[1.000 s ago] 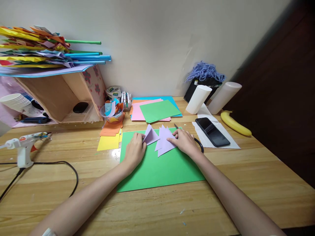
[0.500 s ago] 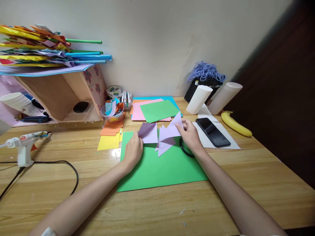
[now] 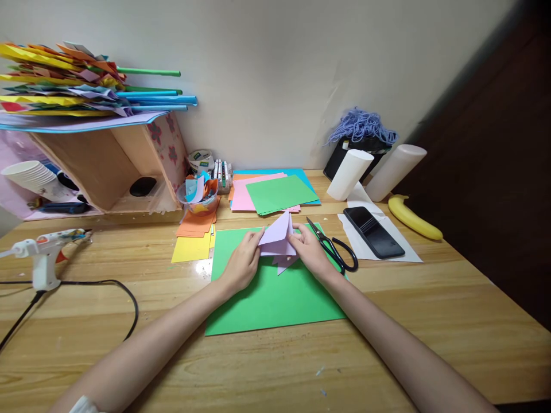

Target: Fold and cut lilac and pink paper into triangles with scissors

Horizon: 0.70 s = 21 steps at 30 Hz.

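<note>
Folded purple paper [image 3: 275, 236] is held up between my two hands, over a large green sheet [image 3: 267, 304]. My left hand [image 3: 242, 261] pinches its left edge. The fingers of my right hand [image 3: 312, 249] are closed on its right side. Whether the two hands hold one piece or two overlapping pieces, I cannot tell. Below it, more purple paper [image 3: 284, 266] lies on the green sheet, mostly covered. Black-handled scissors [image 3: 333, 249] lie just right of my right hand, blades pointing up and left.
Behind the green sheet lies a stack of coloured paper [image 3: 279, 194]. At left are a glue gun [image 3: 45, 252] with its cable, yellow and orange paper [image 3: 192, 245] and a tub of scraps [image 3: 198, 198]. A phone [image 3: 373, 232] and a banana [image 3: 414, 218] lie at right.
My hands have come together, bringing the two separate purple pieces to one spot. My right hand moved left, uncovering the scissors.
</note>
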{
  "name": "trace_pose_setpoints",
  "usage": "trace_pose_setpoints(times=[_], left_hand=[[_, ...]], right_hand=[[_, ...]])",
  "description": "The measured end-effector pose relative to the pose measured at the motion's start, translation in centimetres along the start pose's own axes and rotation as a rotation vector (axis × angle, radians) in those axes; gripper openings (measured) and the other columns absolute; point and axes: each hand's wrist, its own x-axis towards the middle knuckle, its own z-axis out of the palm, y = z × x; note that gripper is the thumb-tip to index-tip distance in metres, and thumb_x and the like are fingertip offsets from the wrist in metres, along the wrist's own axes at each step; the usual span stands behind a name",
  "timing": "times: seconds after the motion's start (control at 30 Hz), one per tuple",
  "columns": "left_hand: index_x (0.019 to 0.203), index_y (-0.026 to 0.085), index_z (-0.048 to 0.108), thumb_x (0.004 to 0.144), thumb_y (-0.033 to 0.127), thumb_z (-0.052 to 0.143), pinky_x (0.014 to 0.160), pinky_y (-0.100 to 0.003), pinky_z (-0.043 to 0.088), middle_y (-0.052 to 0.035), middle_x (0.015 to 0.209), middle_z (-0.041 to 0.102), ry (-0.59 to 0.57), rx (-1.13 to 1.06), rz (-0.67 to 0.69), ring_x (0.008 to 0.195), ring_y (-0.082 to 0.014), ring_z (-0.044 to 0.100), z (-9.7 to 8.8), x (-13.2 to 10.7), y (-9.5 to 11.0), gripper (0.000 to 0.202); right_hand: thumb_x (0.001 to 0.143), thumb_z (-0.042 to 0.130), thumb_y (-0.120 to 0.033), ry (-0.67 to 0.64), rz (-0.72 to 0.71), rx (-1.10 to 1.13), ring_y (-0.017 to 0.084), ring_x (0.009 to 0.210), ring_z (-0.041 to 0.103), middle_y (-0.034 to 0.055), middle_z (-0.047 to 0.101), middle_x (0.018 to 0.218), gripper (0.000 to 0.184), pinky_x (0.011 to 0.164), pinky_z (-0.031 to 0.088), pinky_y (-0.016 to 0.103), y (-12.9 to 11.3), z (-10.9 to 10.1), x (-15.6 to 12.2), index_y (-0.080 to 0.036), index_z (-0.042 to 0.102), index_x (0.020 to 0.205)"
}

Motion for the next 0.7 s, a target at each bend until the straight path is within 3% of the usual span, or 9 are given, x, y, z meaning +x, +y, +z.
trace_pose_setpoints(times=[0.23, 0.47, 0.7], left_hand=[[0.139, 0.024, 0.026, 0.091, 0.018, 0.027, 0.09, -0.031, 0.043, -0.0089, 0.112, 0.05, -0.09, 0.013, 0.023, 0.101, -0.0171, 0.051, -0.22, -0.1, 0.56, 0.048], [0.137, 0.026, 0.03, 0.089, 0.017, 0.03, 0.084, -0.029, 0.046, -0.0075, 0.109, 0.052, -0.052, 0.026, 0.055, 0.096, -0.0169, 0.054, -0.17, -0.13, 0.45, 0.049], [0.137, 0.023, 0.03, 0.091, 0.02, 0.027, 0.086, -0.029, 0.044, -0.0086, 0.111, 0.05, -0.099, 0.046, 0.047, 0.097, -0.0171, 0.053, -0.35, -0.1, 0.77, 0.047]], right_hand=[[0.074, 0.055, -0.042, -0.025, 0.005, 0.015, 0.015, 0.043, 0.057, -0.0044, 0.061, 0.059, 0.034, 0.043, 0.044, 0.027, -0.17, 0.14, -0.02, -0.023, 0.043, 0.1], [0.077, 0.051, -0.04, -0.007, -0.009, 0.022, 0.014, 0.044, 0.058, -0.0033, 0.063, 0.064, 0.029, 0.043, 0.044, 0.026, 0.01, 0.01, 0.06, -0.023, 0.043, 0.098], [0.075, 0.054, -0.045, 0.016, -0.014, 0.041, 0.015, 0.047, 0.059, -0.003, 0.063, 0.064, 0.032, 0.044, 0.044, 0.026, 0.3, -0.19, 0.26, -0.023, 0.043, 0.096]])
